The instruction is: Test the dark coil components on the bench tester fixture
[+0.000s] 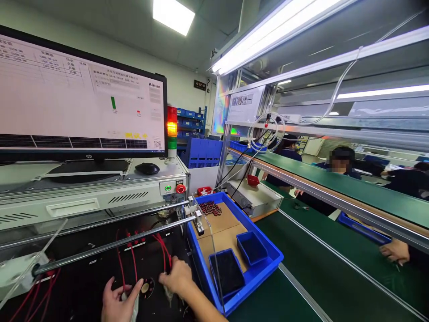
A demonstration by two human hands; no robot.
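Blue tray [273, 258] beside right hand [177, 277]

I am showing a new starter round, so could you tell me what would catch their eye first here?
The big lit monitor fills the upper left, with a red-amber-green signal light beside it. Bottom centre, the left hand and right hand work among red wires, next to a blue bin.

"Ainuo" on monitor [82, 96], "hp" below

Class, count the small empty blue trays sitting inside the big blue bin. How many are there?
2. One small tray sits at the big bin's near end; the other tray lies just right of it. None seems hidden.
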